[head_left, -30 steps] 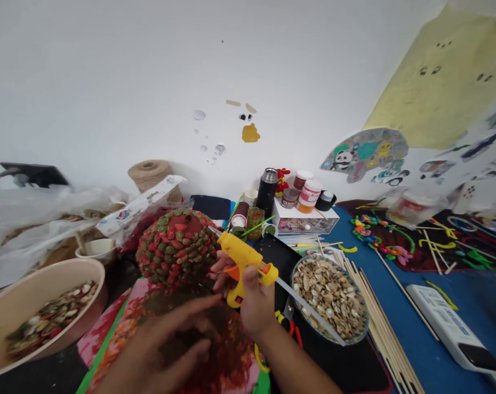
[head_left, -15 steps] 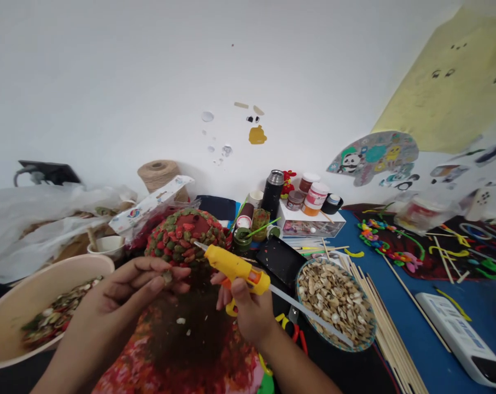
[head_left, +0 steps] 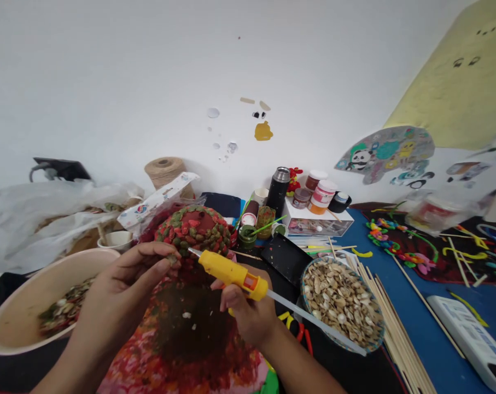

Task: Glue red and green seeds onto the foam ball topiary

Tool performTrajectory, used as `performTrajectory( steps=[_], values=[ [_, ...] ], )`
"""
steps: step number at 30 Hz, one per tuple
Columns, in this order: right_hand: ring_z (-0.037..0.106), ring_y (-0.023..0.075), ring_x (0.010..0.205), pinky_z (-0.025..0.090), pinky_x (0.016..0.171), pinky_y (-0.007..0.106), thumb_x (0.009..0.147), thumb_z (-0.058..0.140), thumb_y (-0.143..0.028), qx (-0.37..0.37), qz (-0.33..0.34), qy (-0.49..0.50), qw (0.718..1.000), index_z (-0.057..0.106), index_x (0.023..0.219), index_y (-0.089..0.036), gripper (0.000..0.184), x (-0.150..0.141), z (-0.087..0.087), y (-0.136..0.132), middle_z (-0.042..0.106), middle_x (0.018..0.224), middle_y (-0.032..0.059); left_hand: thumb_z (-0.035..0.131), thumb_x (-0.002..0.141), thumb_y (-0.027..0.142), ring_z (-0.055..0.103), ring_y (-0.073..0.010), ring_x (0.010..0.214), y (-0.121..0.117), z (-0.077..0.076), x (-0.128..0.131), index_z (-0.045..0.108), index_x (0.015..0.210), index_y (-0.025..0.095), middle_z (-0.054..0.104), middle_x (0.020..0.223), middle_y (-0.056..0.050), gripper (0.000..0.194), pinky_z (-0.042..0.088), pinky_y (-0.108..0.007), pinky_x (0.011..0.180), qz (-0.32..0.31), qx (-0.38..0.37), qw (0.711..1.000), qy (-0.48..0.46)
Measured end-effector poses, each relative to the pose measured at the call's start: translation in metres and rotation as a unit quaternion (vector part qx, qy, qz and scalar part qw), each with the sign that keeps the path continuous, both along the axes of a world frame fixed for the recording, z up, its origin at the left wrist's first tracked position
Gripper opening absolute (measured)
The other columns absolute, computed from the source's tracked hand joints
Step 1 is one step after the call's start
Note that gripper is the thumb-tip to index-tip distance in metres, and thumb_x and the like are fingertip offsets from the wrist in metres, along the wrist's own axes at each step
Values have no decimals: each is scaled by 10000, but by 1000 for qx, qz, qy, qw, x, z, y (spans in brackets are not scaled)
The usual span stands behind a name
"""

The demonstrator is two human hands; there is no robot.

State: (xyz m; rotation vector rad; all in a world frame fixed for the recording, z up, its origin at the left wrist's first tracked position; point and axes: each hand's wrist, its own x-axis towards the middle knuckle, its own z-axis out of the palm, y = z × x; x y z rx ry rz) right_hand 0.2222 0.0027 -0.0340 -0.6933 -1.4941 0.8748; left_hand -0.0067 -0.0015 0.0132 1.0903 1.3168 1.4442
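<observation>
My right hand (head_left: 248,314) is closed round the handle of a yellow glue gun (head_left: 231,271) with a clear glue stick trailing from its back. The gun's tip points left at a small painted seed (head_left: 173,259) pinched between the fingertips of my left hand (head_left: 128,282). Just behind both hands stands a red dome (head_left: 194,230) covered with red and green painted seeds. Below my hands lies a paint-stained mat (head_left: 190,339).
A beige bowl (head_left: 13,323) of painted seeds sits at the left. A patterned bowl (head_left: 342,301) of plain seeds lies at the right, beside several wooden sticks (head_left: 391,323). Paint jars (head_left: 319,194), a black flask (head_left: 278,191), a twine spool (head_left: 163,169) and pipe-cleaner flowers (head_left: 399,243) line the back.
My left hand rose from the mat, pinched a seed and brought it up to the gun's tip. The glue gun swung left and lower, away from the dome.
</observation>
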Motion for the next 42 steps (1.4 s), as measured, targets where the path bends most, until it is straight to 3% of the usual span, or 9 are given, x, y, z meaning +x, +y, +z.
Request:
performTrajectory(
  steps=[8, 15, 20, 28, 34, 42],
  values=[
    [579, 160, 536, 418, 510, 274, 1177, 522, -779, 21, -6, -69, 997, 780, 798, -224, 719, 0, 1, 1, 638, 665, 14, 1140, 570, 591, 799, -194, 805, 1, 11, 13, 909, 1011, 240, 863, 851, -35, 609, 657, -187, 708, 41, -27, 998, -43],
    [620, 180, 567, 450, 560, 294, 1190, 444, -799, 43, -17, -109, 993, 732, 751, -236, 769, 2, 6, 0, 633, 641, 18, 1083, 698, 575, 817, -217, 893, 1, 6, 10, 893, 954, 240, 898, 981, -59, 462, 678, -214, 772, 32, 15, 999, 5],
    [630, 189, 589, 436, 602, 312, 1208, 397, -788, 60, -30, -135, 989, 671, 712, -247, 783, 1, 7, -1, 628, 627, 16, 1041, 735, 601, 834, -273, 916, 1, 6, 12, 879, 979, 224, 898, 1012, -96, 477, 698, -281, 765, 40, 33, 996, 73],
    [569, 176, 564, 370, 578, 317, 1216, 425, -755, 65, -34, -130, 989, 626, 655, -248, 782, 1, 5, 0, 583, 609, 8, 1025, 753, 628, 836, -278, 923, -1, 8, 13, 880, 984, 251, 897, 1027, -89, 466, 697, -281, 785, 34, 43, 992, 116],
    [561, 183, 555, 403, 585, 315, 1214, 399, -769, 65, -43, -147, 986, 690, 687, -252, 794, 1, 6, 0, 595, 594, 10, 1002, 780, 627, 823, -302, 991, 0, 6, 12, 879, 973, 263, 882, 1069, -89, 431, 698, -302, 845, 29, 55, 989, 135],
    [564, 188, 566, 370, 590, 324, 1217, 378, -771, 73, -50, -150, 985, 625, 676, -260, 784, 0, 9, 1, 576, 584, 8, 979, 829, 599, 811, -273, 926, -1, 2, 9, 879, 1005, 264, 869, 1050, -71, 392, 686, -276, 795, 26, 56, 987, 147]
  ],
)
